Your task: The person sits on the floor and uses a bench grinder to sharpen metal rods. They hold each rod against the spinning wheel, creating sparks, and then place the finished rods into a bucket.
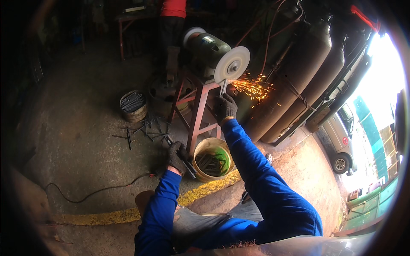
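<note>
My right hand (225,106), in a dark knit glove, grips a short metal rod (223,87) with its upper end against the lower edge of a pale grinding wheel (232,59). Orange sparks (255,86) fly off to the right from the contact. The wheel sits on a green bench grinder (209,49) on a reddish metal stand (198,115). Lower and to the left, my gloved left hand (177,157) is closed around metal rods (189,169), whose ends stick out above and below the fist. Just right of it stands a bucket (231,164) with several rods inside.
Another bucket (136,116) full of rods stands left of the stand, with loose rods (128,138) on the floor. A cable (98,190) runs along the floor. Tall gas cylinders (299,77) stand at the right. A person in red (174,7) is behind the grinder; a vehicle (337,143) is outside.
</note>
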The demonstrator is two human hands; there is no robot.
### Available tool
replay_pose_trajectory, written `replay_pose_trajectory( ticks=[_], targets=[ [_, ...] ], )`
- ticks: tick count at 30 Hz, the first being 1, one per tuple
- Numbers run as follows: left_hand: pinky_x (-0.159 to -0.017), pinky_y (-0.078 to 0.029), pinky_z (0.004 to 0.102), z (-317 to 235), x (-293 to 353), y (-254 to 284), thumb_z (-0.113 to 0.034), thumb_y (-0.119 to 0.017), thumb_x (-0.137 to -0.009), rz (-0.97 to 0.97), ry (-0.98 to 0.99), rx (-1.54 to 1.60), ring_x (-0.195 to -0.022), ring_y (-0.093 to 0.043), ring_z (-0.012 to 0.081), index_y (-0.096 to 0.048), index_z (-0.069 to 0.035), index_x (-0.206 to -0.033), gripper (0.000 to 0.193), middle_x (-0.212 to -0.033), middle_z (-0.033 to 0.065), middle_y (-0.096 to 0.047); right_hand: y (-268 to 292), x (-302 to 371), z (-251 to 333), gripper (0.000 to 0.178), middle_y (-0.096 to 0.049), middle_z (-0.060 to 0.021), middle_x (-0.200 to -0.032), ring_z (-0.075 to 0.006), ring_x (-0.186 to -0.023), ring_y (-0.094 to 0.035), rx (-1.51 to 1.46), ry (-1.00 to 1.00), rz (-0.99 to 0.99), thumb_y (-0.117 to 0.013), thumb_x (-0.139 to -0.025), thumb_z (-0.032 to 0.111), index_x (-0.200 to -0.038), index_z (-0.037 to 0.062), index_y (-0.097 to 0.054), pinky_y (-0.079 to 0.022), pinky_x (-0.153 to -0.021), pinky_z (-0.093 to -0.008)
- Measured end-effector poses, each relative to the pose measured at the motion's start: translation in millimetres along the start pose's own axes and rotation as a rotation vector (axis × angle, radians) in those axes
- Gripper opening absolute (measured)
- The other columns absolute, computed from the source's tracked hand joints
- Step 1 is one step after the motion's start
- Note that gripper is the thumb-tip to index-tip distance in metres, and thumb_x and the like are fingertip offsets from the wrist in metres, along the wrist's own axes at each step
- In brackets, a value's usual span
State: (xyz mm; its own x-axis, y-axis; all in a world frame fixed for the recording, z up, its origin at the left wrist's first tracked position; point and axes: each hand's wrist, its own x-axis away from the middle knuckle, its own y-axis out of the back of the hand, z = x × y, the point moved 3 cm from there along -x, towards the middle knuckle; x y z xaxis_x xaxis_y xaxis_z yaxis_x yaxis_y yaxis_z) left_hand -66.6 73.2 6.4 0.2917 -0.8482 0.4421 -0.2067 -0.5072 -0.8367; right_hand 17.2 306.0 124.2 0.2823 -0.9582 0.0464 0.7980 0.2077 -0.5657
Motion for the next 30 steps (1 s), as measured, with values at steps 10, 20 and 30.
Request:
replay_pose_trajectory(
  ticks=[10,20,30],
  targets=[
    [-0.044,-0.033,0.0307,-4.3,4.6,-5.0,-0.028,-0.060,-0.081,-0.047,-0.026,-0.008,-0.043,-0.033,0.0143,-0.048,-0.019,-0.066,0.021,-0.048,-0.0043,-0.037,23.6,-21.5,-12.6,0.025,-0.057,-0.0022,-0.076,-0.0102,-0.044,-0.045,0.365,0.390,0.213,-0.055,-0.083,0.006,-0.108,0.0096,-0.057,-0.035,-0.036,-0.0240],
    [-0.043,-0.032,0.0302,-5.6,7.9,-4.2,-0.028,-0.060,-0.082,-0.042,0.005,0.032,-0.042,-0.031,0.0141,-0.049,-0.020,-0.066,0.021,-0.047,-0.0047,-0.035,17.7,-19.8,-12.4,0.015,-0.055,-0.0025,-0.067,-0.0125,-0.043,-0.046,1.158,1.040,0.181,-0.055,-0.083,0.004,-0.097,0.0071,-0.060,-0.035,-0.037,-0.0256],
    [-0.042,-0.033,0.0300,-2.7,-8.0,2.6,-0.030,-0.059,-0.082,0.040,-0.041,-0.006,-0.041,-0.033,0.0129,-0.045,-0.023,-0.061,0.026,-0.047,-0.0059,-0.035,7.6,-13.3,-0.6,0.016,-0.063,-0.0073,-0.078,-0.0159,-0.044,-0.052,0.087,0.048,0.070,-0.057,-0.082,0.004,-0.097,0.0056,-0.062,-0.039,-0.038,-0.0276]
  ],
)
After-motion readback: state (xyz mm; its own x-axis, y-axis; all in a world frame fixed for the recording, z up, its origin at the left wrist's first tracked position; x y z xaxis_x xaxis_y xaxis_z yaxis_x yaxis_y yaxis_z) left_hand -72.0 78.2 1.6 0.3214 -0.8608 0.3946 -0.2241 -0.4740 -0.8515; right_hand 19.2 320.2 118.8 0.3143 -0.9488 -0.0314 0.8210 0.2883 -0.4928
